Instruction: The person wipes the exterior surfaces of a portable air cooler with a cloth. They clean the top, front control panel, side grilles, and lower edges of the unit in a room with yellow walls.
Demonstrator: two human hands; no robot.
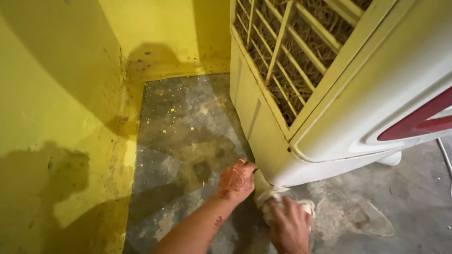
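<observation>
Both hands work low at six o'clock: the left hand (pixel 237 179), fingers curled, presses against the bottom corner of the cooler (pixel 329 94), while the right hand (pixel 290 225) is closed over a whitish cloth (pixel 275 197) bunched just under that corner. Yellow wall (pixel 56 117) stands at nine o'clock, stained floor (pixel 183 136) between.
</observation>
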